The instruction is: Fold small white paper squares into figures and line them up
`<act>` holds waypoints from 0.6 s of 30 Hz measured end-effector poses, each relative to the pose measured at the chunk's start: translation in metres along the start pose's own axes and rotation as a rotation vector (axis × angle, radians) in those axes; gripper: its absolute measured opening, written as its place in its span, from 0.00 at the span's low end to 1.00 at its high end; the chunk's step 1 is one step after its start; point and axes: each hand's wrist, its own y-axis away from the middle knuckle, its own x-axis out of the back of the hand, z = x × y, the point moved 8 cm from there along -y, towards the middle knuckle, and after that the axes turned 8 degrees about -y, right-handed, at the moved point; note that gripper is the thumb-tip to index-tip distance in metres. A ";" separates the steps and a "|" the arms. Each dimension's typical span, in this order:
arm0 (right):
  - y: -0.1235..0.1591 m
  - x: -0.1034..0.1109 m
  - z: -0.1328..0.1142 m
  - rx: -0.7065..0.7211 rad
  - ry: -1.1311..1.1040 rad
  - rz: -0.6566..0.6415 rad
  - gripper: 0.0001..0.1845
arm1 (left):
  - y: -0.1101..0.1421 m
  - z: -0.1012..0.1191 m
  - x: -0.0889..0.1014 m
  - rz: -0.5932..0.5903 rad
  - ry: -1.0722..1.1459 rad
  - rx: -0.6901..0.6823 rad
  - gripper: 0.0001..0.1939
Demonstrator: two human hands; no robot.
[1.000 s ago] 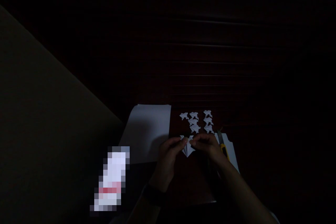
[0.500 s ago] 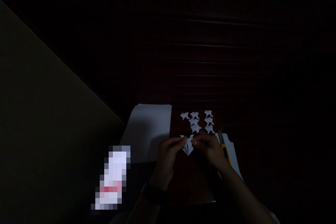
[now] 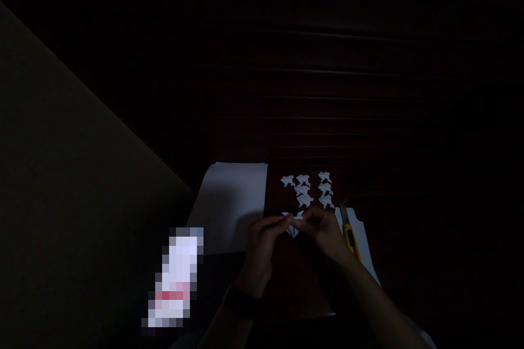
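Between my two hands is a small folded white paper figure (image 3: 293, 231), its pointed end toward me and two narrow tips at the far side. My left hand (image 3: 264, 237) pinches its left side between thumb and fingers. From the right, my right hand (image 3: 324, 233) grips it too, its thumb over the middle, close to the left thumb. My fingers hide much of the paper. Just beyond lie several folded paper frogs (image 3: 303, 190) in short columns, some overlapping.
A stack of white paper (image 3: 235, 196) lies at the left. On the right, a yellow utility knife (image 3: 350, 237) rests over more white sheets (image 3: 366, 245). A blurred-out bright shape (image 3: 176, 275) is at lower left. The dark wooden table (image 3: 301, 289) has slatted wood behind it.
My right thumb has moved left across the folded paper, nearer my left thumb, covering more of it. The paper frogs and the utility knife have stayed put.
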 end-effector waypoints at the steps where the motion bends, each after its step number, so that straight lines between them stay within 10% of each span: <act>1: 0.000 0.001 0.004 -0.028 -0.030 0.005 0.14 | 0.000 0.001 -0.002 -0.021 -0.003 -0.001 0.12; 18: 0.002 0.006 0.003 -0.035 -0.011 0.022 0.16 | -0.001 -0.005 -0.005 -0.092 -0.005 0.028 0.10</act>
